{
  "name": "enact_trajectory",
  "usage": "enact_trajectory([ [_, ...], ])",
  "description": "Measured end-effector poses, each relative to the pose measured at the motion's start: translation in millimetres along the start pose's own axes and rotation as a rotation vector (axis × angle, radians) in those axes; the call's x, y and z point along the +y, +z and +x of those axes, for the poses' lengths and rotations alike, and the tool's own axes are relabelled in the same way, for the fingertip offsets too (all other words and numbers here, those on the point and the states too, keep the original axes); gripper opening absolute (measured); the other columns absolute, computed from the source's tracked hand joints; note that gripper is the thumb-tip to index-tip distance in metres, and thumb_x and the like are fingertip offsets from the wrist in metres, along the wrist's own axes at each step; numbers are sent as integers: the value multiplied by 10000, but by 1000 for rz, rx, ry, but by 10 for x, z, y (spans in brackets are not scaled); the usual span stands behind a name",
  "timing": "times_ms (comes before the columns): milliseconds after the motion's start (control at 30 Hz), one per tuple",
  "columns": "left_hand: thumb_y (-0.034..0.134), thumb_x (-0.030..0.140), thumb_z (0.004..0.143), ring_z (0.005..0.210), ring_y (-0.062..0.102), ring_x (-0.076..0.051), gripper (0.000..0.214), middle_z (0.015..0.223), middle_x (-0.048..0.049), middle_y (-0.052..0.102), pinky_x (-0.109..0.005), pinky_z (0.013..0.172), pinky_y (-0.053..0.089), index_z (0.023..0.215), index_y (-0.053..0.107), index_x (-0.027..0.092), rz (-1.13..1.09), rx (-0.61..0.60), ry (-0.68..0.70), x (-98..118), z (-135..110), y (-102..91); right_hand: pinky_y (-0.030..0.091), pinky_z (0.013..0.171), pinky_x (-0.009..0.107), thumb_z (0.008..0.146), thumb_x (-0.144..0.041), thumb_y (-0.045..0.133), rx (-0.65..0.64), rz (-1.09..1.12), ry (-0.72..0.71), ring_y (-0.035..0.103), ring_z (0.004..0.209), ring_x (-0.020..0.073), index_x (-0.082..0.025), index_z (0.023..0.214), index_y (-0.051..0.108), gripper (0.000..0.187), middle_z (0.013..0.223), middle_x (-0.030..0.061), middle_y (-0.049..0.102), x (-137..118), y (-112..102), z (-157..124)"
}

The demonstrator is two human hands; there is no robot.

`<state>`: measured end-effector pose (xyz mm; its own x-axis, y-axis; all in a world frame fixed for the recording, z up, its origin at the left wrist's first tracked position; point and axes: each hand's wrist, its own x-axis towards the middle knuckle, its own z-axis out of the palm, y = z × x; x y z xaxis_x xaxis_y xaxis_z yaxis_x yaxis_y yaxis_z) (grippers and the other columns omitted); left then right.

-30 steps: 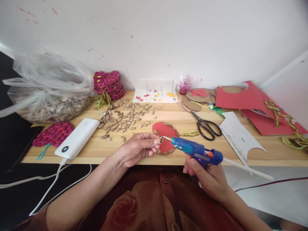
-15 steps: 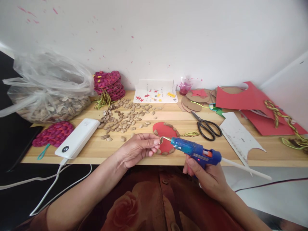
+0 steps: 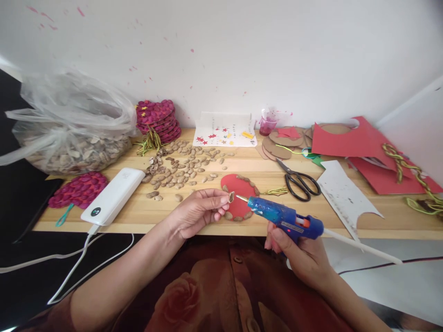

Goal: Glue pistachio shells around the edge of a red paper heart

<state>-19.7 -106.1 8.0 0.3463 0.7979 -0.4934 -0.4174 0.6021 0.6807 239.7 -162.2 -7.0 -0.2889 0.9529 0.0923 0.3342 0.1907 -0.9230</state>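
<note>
Between thumb and fingers, my left hand (image 3: pixel 204 208) pinches a peanut shell (image 3: pixel 231 197), its hollow side partly showing. My right hand (image 3: pixel 301 252) is wrapped round the handle of a blue glue gun (image 3: pixel 282 216) with a small red light lit. A white glue stick (image 3: pixel 363 246) juts from its rear. The metal nozzle points left, a short gap from the shell. Behind and below the shell lies a red paper disc (image 3: pixel 238 189) with peanut shells along parts of its rim and a yellow-green tassel at its right. My left fingers hide part of the disc.
Loose peanut shells (image 3: pixel 183 171) spread over the table's left middle. Further left are a white power bank (image 3: pixel 113 196), a purple shell-covered piece (image 3: pixel 81 190) and a plastic bag of shells (image 3: pixel 79 152). Black scissors (image 3: pixel 299 180), red card (image 3: pixel 341 138) and a white card offcut (image 3: pixel 346 198) lie right.
The glue gun has drawn back slightly to the right, so its nozzle is now apart from the peanut shell. My left hand keeps its pinch with little movement.
</note>
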Motion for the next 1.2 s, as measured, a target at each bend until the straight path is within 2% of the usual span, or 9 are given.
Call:
enact_trajectory([
  [133,997,237,546,555,625,-73,352,652,-36,688,-123,508,508,759,757,92,-24,-8,26,-2,4,1,507,595,306,1005,-392,550,-39,-22,2,662,671,180,-231,837,645,252,726,13,652,21,7,-21],
  [400,999,240,537,540,602,-61,352,640,-22,680,-118,506,492,751,755,104,-8,-3,51,8,-7,18,495,587,299,1001,-388,540,-59,-72,-30,656,653,173,-232,723,601,325,711,22,681,-4,-14,0],
  [800,1010,278,511,533,579,-53,378,635,-22,681,-119,510,488,746,766,110,25,13,59,10,-13,8,494,597,304,1001,-384,540,-58,-94,-28,654,660,174,-232,712,595,331,722,25,691,-20,-15,-7],
  [1200,997,275,546,548,582,-55,359,652,-28,683,-124,525,489,756,762,103,25,3,65,3,13,-11,507,598,300,1005,-400,542,-41,-102,-2,667,664,175,-229,723,603,335,715,25,693,15,-1,1],
])
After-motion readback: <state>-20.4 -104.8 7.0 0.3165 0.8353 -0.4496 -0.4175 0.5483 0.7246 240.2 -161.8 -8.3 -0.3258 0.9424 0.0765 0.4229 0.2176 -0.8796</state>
